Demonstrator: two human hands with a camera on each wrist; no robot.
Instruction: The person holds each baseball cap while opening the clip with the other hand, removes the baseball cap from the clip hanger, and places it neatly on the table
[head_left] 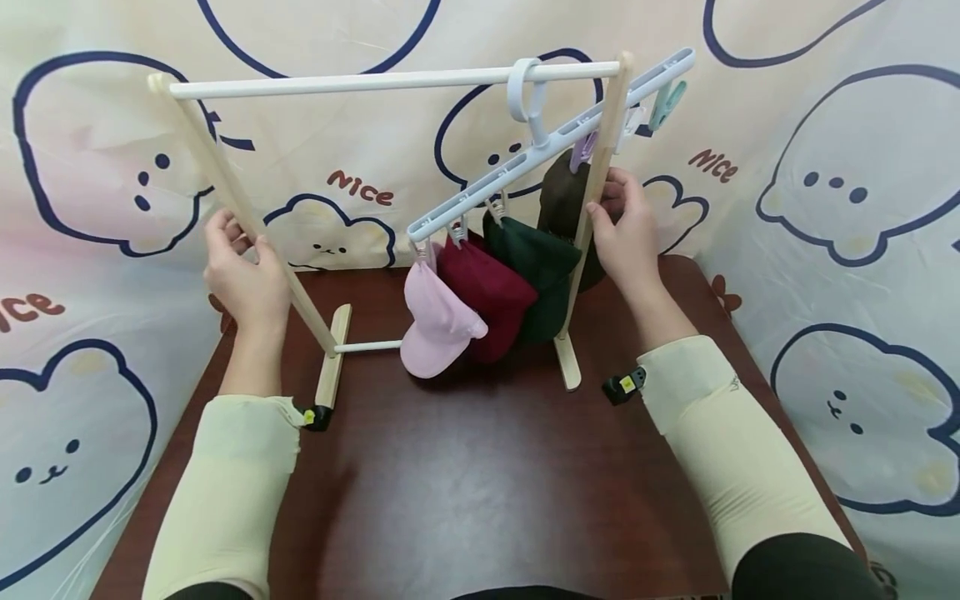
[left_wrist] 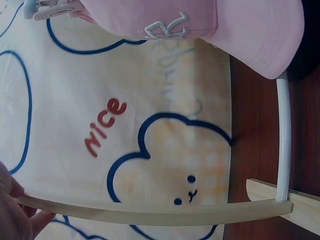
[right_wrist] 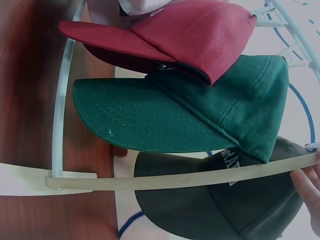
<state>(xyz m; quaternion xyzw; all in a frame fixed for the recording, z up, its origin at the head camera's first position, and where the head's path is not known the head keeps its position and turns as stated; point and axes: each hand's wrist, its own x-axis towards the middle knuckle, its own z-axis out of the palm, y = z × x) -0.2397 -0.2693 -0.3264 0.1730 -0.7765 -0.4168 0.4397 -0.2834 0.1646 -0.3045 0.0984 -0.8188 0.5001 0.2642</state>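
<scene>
My left hand (head_left: 247,271) grips the left wooden post of a small garment rack (head_left: 393,82), thumb and fingers around it. On the other side my right hand (head_left: 626,225) holds the right post, thumb at its edge. A pale blue clip hanger (head_left: 487,185) hooks over the white top rod and slants, its left end low. From its clips hang a pink cap (head_left: 438,321), a dark red cap (head_left: 487,292), a green cap (right_wrist: 175,115) and a dark brown-grey cap (right_wrist: 175,210). The right post partly hides the last cap.
The rack's wooden feet (head_left: 567,362) stand on a dark brown table (head_left: 480,483), joined by a white lower rod (head_left: 367,346). Behind and at the sides hangs a cloth (head_left: 90,208) printed with bears. A teal clip (head_left: 666,106) sits near the hanger's high right end.
</scene>
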